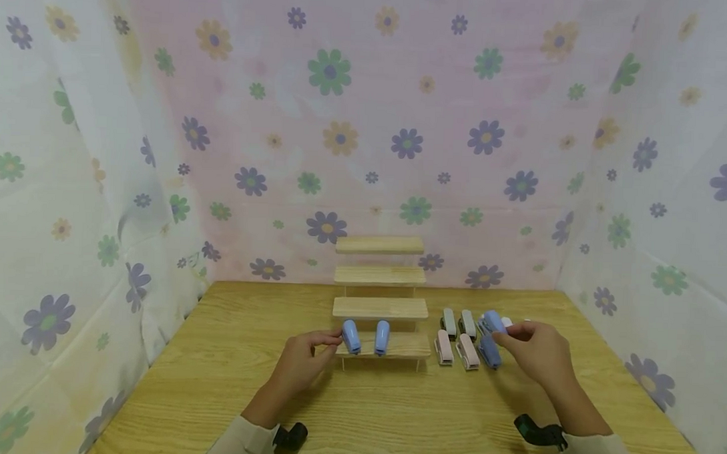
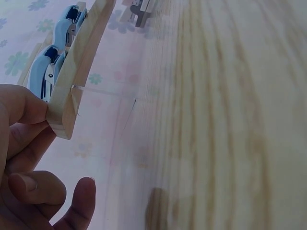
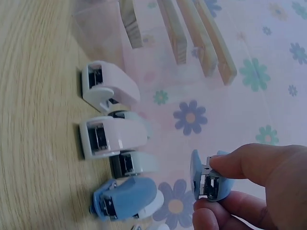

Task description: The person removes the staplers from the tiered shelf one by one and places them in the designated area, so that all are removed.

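Note:
My right hand (image 1: 539, 353) pinches a light blue mini stapler (image 3: 211, 179) between thumb and fingers, raised above the other staplers. Below it is a darker blue stapler (image 1: 489, 351). At the left end of the lowest shelf (image 1: 395, 345) of a wooden tiered display stand, my left hand (image 1: 303, 362) grips the board's end, its thumb and index finger close to the nearer stapler. Two light blue staplers stand on that shelf, the left one (image 1: 351, 336) tilted slightly and the right one (image 1: 382, 337) nearly straight.
Right of the stand, two pink staplers (image 1: 444, 347) sit in front of two grey-green staplers (image 1: 448, 322). White items (image 1: 507, 321) show partly behind my right hand. Three upper shelves (image 1: 380, 308) rise behind the lowest one. Flowered cloth (image 1: 367, 120) hangs around the wooden table (image 1: 393, 415).

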The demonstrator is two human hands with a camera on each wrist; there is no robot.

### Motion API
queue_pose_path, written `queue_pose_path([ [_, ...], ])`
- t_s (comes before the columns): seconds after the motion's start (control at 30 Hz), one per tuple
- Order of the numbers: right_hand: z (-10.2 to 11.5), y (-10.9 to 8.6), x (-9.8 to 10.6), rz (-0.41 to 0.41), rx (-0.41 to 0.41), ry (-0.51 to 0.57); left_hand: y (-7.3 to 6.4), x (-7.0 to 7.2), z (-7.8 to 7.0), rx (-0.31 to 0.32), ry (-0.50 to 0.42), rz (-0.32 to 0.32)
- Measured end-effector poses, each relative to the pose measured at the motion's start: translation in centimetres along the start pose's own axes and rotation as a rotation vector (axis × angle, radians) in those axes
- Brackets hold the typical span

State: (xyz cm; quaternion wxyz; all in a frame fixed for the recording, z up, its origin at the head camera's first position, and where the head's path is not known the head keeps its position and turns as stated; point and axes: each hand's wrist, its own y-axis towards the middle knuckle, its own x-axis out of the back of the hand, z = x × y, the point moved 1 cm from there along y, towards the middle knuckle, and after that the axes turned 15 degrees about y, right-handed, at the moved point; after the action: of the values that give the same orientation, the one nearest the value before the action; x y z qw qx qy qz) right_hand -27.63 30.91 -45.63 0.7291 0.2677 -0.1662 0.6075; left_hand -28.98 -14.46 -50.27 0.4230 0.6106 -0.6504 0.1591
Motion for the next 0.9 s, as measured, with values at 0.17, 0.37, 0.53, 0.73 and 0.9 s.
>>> queue_pose_path([
  [0.17, -0.8, 0.3, 0.8, 0.018, -0.037, -0.023, 0.0, 0.0, 0.0, -0.006, 0.010, 0.001],
  [0.37, -2.2, 0.9, 1.7, 0.042, -0.076, -0.063, 0.0, -0.1, 0.2, -0.004, -0.004, 0.004],
  [0.53, -3.1, 1.1, 2.1, 0.067, -0.108, -0.071, -0.1, -0.2, 0.5, 0.002, -0.010, 0.016],
  [0.73, -3.3, 1.2, 2.3, 0.095, -0.133, -0.077, -0.1, -0.2, 0.4, -0.015, -0.007, 0.006],
  [0.9, -4.0, 1.2, 2.3, 0.122, -0.153, -0.082, -0.1, -0.2, 0.4, -0.019, -0.013, 0.000],
])
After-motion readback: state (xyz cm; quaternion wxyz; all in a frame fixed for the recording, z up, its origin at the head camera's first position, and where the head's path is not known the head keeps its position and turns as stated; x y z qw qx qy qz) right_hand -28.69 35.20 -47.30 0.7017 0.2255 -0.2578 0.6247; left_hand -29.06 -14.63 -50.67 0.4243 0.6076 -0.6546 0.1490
